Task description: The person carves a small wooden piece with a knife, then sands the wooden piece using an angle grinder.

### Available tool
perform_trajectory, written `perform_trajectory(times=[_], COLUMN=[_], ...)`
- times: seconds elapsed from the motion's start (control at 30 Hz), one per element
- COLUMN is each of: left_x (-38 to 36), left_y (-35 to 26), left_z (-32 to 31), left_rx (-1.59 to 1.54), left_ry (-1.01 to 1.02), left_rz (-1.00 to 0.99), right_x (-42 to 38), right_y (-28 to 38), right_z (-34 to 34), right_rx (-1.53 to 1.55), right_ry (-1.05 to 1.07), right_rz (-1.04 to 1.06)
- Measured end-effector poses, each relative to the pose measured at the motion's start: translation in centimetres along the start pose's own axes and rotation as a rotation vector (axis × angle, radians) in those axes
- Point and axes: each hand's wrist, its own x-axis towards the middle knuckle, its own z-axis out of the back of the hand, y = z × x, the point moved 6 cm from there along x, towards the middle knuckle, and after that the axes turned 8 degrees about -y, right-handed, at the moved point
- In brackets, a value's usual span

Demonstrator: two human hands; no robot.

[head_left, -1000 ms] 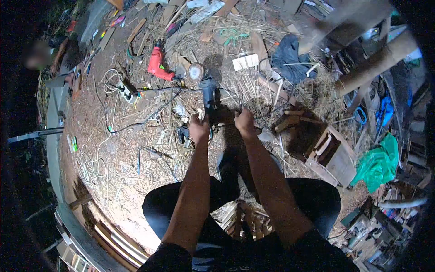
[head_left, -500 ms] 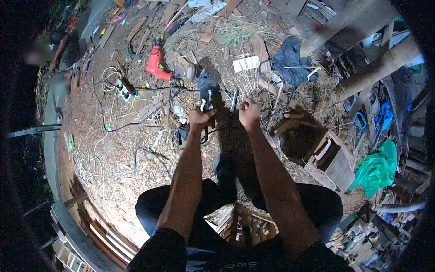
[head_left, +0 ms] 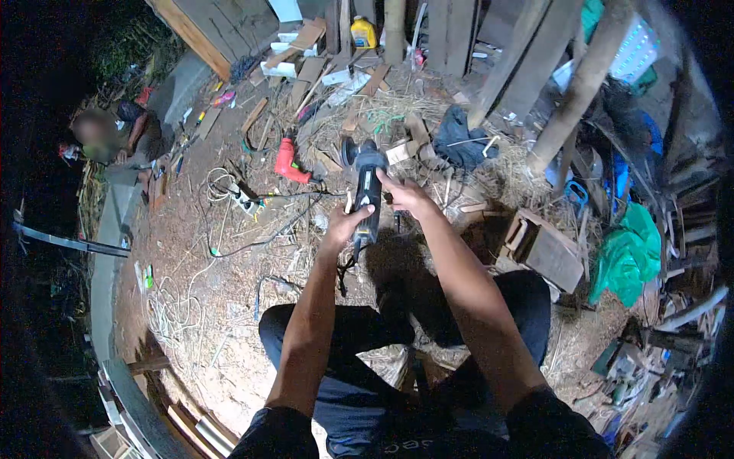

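A black angle grinder (head_left: 367, 182) is raised in front of me, its disc end pointing away. My left hand (head_left: 344, 228) is closed around the rear of its body, the thumb lying along the top. At the front right side of the body, my right hand (head_left: 409, 199) has its fingers against the grinder near the head; some of the fingers are hidden beneath. The round disc (head_left: 349, 151) sits at the left of the head. A dark cord (head_left: 345, 269) hangs from the back end.
On the straw-littered ground lie a red drill (head_left: 290, 162), a power strip (head_left: 245, 200), cables and a wooden box (head_left: 543, 249). Dark cloth (head_left: 462, 141) and a green plastic sheet (head_left: 628, 256) are to the right. Another person (head_left: 138, 134) sits at far left; wooden posts (head_left: 573, 96) stand ahead.
The grinder has come up off the ground area towards me in my left hand. My right hand has moved left from beside it onto its body. The view has tilted upward.
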Motion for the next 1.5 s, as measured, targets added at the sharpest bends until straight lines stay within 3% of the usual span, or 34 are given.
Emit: perform_trajectory(times=[0.03,0.13,0.27,0.4,0.47,0.53,0.63,0.83,0.93,0.97,1.0,1.07,1.13,1.17,1.27,1.3,1.33,1.37,1.5], left_x=[-1.1,-6.0,-9.9,-17.3,-19.9,-21.8,-26.0,-30.1,-30.2,-29.6,-29.9,-31.6,-31.3,-30.7,-29.7,-27.7,-27.0,-26.3,-24.8], left_y=[-1.6,-8.6,-12.8,-18.3,-18.7,-17.8,-18.5,-20.1,-19.0,-17.5,-16.2,-15.7,-14.2,-13.3,-13.8,-13.9,-15.4,-16.0,-17.1], left_z=[-0.4,-2.3,-6.0,-9.8,-11.7,-13.5,-17.2,-22.8,-25.5,-26.9,-28.6,-29.8,-31.5,-32.3,-32.8,-32.9,-33.3,-33.1,-32.7], left_rx=[0.055,0.119,0.213,0.397,0.389,0.419,0.327,0.320,0.480,0.449,0.390,0.477,0.393,0.505,0.324,0.233,0.133,0.124,-0.263], left_ry=[0.043,0.085,0.188,0.314,0.429,0.545,0.661,0.770,0.746,0.762,0.886,0.871,0.945,1.021,1.017,1.023,1.024,0.873,0.824], left_rz=[0.037,-0.245,-0.325,-0.431,-0.694,-0.673,-0.688,-0.747,-0.770,-0.738,-0.741,-0.752,-0.705,-0.663,-0.498,-0.419,-0.363,-0.361,-0.505], right_x=[-2.2,-6.7,-13.3,-21.3,-23.0,-27.2,-31.1,-38.1,-38.6,-38.5,-39.5,-39.8,-39.8,-40.0,-40.9,-39.8,-40.7,-40.4,-42.6], right_y=[1.3,6.2,11.9,14.3,14.1,14.6,14.4,13.5,10.9,10.2,9.4,7.1,4.4,3.1,-0.1,-0.8,-0.4,-0.2,1.2], right_z=[0.5,0.2,4.2,10.5,14.1,17.6,22.0,27.7,30.0,31.8,31.9,33.0,34.7,35.6,37.8,39.2,39.3,40.0,40.4], right_rx=[0.084,0.508,0.927,0.947,0.930,0.873,0.856,0.994,1.033,0.780,0.811,0.768,0.792,0.832,0.874,0.782,0.774,0.690,0.373], right_ry=[0.001,0.138,0.157,-0.001,-0.012,-0.154,-0.184,-0.262,-0.290,-0.431,-0.450,-0.503,-0.621,-0.627,-0.789,-0.780,-0.776,-0.760,-0.798], right_rz=[0.007,0.030,0.103,0.200,0.280,0.356,0.393,0.529,0.542,0.627,0.565,0.527,0.513,0.531,0.414,0.484,0.418,0.448,0.580])
